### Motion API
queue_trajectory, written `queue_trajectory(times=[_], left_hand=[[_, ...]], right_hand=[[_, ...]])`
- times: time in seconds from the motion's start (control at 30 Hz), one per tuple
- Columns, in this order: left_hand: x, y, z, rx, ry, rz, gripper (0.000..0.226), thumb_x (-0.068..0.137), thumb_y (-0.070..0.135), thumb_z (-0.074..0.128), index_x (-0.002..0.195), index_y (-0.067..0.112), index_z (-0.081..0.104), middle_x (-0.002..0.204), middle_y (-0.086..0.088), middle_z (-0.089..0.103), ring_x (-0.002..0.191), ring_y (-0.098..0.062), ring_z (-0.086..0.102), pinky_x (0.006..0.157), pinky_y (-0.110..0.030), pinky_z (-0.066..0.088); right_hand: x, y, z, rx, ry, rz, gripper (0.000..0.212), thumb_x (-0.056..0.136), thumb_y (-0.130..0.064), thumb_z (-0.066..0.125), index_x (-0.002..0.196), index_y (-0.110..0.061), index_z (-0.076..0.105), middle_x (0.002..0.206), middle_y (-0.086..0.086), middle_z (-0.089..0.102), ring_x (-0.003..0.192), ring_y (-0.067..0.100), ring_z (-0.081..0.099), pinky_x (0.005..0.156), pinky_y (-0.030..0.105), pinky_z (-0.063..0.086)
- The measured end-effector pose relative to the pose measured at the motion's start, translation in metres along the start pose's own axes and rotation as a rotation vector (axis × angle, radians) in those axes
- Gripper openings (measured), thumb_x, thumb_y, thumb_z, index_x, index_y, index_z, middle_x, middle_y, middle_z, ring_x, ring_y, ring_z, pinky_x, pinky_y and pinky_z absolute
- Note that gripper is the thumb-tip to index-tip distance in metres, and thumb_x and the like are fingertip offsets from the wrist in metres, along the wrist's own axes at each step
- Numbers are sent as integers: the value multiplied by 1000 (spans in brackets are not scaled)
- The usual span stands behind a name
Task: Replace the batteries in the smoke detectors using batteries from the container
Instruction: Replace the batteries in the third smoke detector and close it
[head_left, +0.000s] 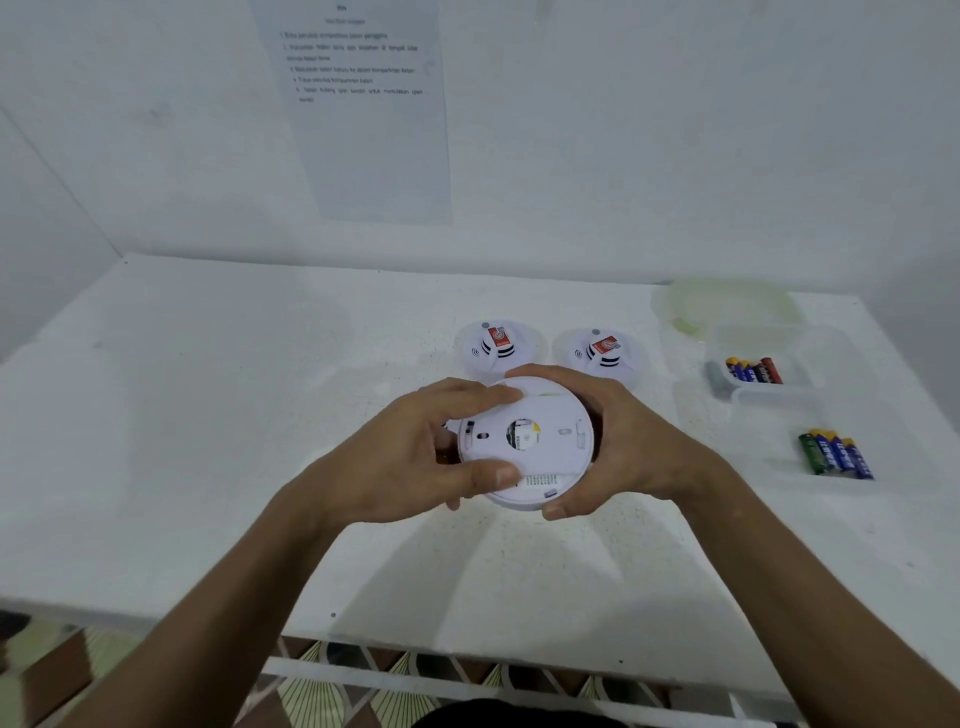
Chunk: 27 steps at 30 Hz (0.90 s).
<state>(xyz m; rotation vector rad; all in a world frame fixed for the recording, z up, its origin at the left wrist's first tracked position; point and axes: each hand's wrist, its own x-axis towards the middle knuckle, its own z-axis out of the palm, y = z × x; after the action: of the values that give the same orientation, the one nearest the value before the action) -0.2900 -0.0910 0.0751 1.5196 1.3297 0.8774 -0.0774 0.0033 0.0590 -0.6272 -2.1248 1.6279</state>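
Detector (524, 441), back up, held above the bench (208, 415) in both hands.

Bench: white, bears all items. Detector: round white plastic disc, judged light, rigid, smooth at the rim; the left hand (415, 452) curls over its left edge, thumb on the back plate, and the right hand (618, 441) wraps its right edge. Best taken at opposite rim points, as here; likely a twist-off plate, so an even hold matters. Two more detectors (498, 345) (602, 353): just beyond the grip, face up, red tags on top, touching nothing. Container (831, 358): clear, well right of the grip, one group of batteries (753, 370) inside; a second group (836, 453) lies nearer. Lid (727, 306): far right. Nothing blocks the reach rightward.
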Motion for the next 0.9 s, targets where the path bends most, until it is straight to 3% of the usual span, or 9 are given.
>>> queue_trajectory(times=[0.17, 0.37, 0.43, 0.53, 0.7, 0.8, 0.9], left_hand=[[-1, 4, 2, 7, 9, 6, 60, 74, 27, 75, 131, 26, 57, 125, 7, 55, 74, -5, 67, 54, -18, 50], [-3, -5, 7, -179, 158, 1, 64, 69, 22, 81, 129, 29, 60, 114, 3, 68, 73, -28, 65, 58, -31, 52], [-5, -7, 7, -188, 178, 23, 67, 69, 20, 82, 131, 27, 58, 116, 5, 68, 70, -24, 61, 63, -31, 54], [-9, -9, 6, -188, 161, 54, 78, 69, 11, 85, 137, 27, 51, 124, 7, 65, 80, -29, 63, 71, -30, 55], [-15, -8, 1, -220, 119, 85, 80, 69, 9, 79, 138, 32, 47, 132, 8, 60, 93, -23, 65, 79, -32, 57], [-15, -11, -2, -113, 95, 41, 89, 61, 28, 84, 140, 39, 44, 137, 12, 54, 109, -17, 62, 87, -39, 57], [-13, -13, -1, -16, 52, -4, 103, 55, 35, 89, 142, 49, 35, 140, 15, 50, 120, -10, 57, 97, -41, 52]], right_hand=[[1, -1, 1, -3, 8, -5, 96, 51, 2, 89, 135, -22, 51, 127, -3, 63, 122, 19, 59, 91, 33, 56], [-4, 2, 0, -48, 42, 25, 97, 54, -5, 91, 137, -24, 45, 131, -8, 56, 124, 14, 54, 88, 31, 57], [-5, 2, 0, -164, 100, 28, 99, 52, -16, 94, 137, -27, 43, 134, -9, 48, 123, 6, 50, 87, 23, 55], [-3, -1, -1, -336, 119, 1, 105, 54, -20, 96, 139, -33, 36, 135, -16, 40, 123, -4, 42, 89, 10, 48], [-1, -2, 1, -477, 75, -25, 103, 58, -29, 88, 134, -57, 26, 132, -27, 36, 125, -6, 38, 90, 4, 41], [-2, -3, 3, -350, 82, -11, 101, 57, -26, 86, 138, -45, 30, 132, -25, 43, 123, 1, 46, 90, 13, 47], [-5, -2, 7, -97, 62, -32, 101, 56, -6, 85, 139, -25, 31, 126, -14, 52, 119, 13, 56, 86, 29, 55]])
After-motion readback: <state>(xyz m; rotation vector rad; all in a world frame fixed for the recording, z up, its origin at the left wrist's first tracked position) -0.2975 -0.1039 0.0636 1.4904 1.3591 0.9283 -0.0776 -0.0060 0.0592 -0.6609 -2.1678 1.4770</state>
